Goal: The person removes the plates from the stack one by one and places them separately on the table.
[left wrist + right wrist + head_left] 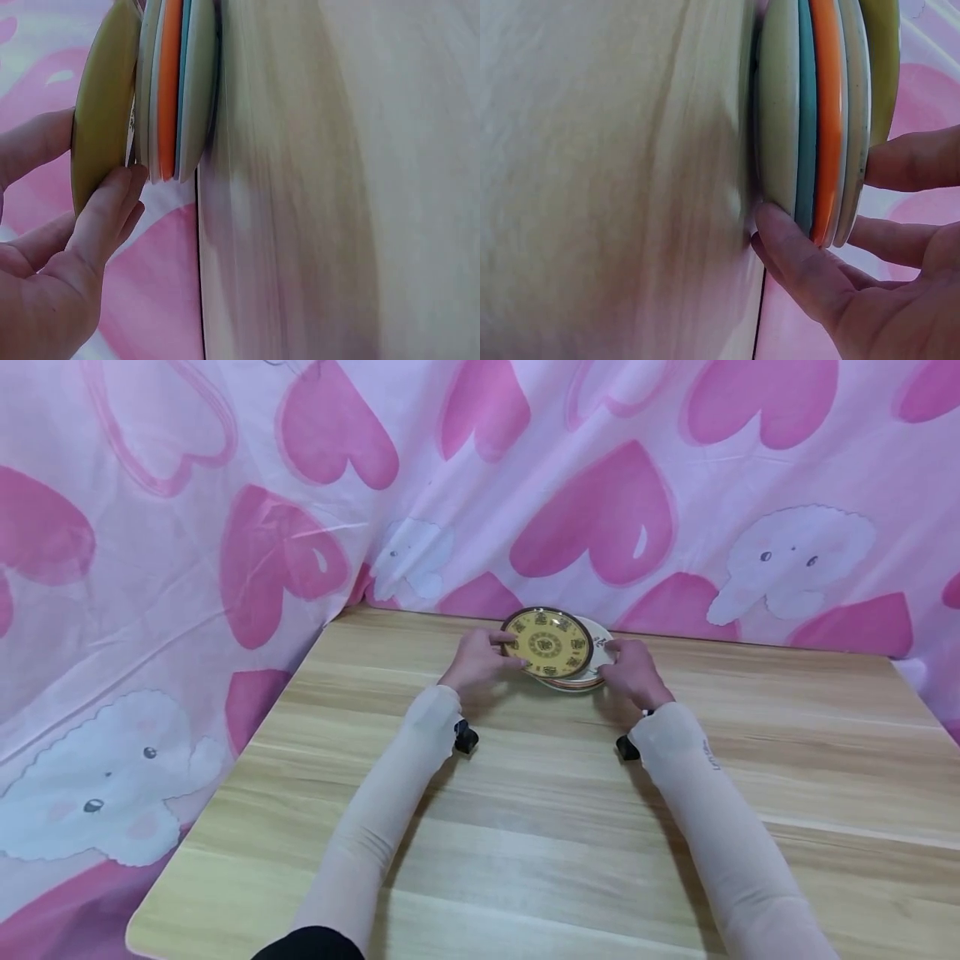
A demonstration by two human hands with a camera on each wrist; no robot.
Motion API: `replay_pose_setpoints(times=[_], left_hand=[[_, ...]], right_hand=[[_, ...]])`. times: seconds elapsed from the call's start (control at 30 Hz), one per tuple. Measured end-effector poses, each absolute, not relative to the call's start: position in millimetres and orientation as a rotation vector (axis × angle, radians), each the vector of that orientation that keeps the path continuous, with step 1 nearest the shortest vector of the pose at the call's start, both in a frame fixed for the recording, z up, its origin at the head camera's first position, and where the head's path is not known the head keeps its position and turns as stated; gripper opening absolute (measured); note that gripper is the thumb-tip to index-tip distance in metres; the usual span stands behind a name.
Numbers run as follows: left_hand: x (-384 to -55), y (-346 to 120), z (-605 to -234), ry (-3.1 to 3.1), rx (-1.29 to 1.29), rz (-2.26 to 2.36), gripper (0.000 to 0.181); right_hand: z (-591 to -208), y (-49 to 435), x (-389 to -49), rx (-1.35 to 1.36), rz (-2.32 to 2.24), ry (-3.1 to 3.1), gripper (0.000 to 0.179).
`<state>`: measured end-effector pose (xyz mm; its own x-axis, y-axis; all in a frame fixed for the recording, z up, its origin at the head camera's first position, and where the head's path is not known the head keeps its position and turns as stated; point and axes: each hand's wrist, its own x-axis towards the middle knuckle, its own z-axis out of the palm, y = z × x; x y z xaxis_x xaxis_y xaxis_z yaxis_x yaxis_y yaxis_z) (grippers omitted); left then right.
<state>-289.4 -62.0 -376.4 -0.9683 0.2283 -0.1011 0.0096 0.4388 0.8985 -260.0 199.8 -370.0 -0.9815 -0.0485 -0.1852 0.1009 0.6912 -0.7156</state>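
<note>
A yellow patterned plate with a dark rim [546, 644] is in my left hand [482, 661], which grips it by its left edge. It is tilted and raised over the left part of a stack of plates [598, 635]. In the left wrist view, the fingers [105, 199] and thumb lie on opposite faces of the yellow plate, and a narrow gap parts it from the stack. My right hand [633, 672] holds the stack's right edge. The right wrist view shows an orange plate [828, 127], a teal plate [805, 120] and pale ones in the stack, with fingertips [776, 221] against the lowest rims.
The stack rests near the back edge of a light wooden table [540, 827]. Close behind it hangs a pink cloth with hearts [600, 518], which also runs along the table's left side. Small black devices [466, 737] are worn at both wrists.
</note>
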Motion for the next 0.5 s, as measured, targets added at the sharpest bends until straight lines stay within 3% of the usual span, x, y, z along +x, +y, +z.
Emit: replay_pose_setpoints(times=[0.5], left_hand=[[-287.4,-75.8,-373.9,2.448,0.163,1.575,0.060]], right_hand=[[-371.3,201.8,-263.4,0.038,-1.165,2.719,0.069]])
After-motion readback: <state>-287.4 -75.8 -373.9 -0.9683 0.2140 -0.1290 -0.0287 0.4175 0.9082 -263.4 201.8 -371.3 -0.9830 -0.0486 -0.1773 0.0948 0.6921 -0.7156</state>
